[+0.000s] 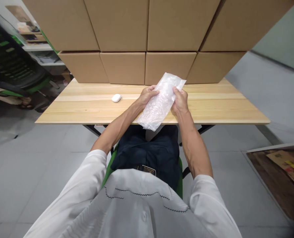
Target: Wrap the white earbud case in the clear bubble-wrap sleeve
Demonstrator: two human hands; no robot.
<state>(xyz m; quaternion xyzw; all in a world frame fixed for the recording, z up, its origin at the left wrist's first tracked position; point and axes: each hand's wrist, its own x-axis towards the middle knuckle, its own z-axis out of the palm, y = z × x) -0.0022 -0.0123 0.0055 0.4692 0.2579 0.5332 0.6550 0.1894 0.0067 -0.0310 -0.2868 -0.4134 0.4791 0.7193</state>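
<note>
Both hands hold a whitish, translucent bubble-wrap bag (159,102), tilted with its top end toward the right, above the table's front edge. My left hand (148,95) grips its left side, thumb lying on top and fingers partly hidden behind it. On the other side my right hand (180,99) pinches the right edge with the thumb on the face of the bag. Whether anything is inside the bag I cannot tell. A small white rounded case (116,98) lies on the wooden table (87,109), left of my left hand and apart from it.
Cardboard boxes (123,67) in two stacked rows line the table's back edge. A black and green office chair (15,62) stands at the left, near a white shelf (41,47). Flattened cardboard (289,165) lies at the lower right, by the wall.
</note>
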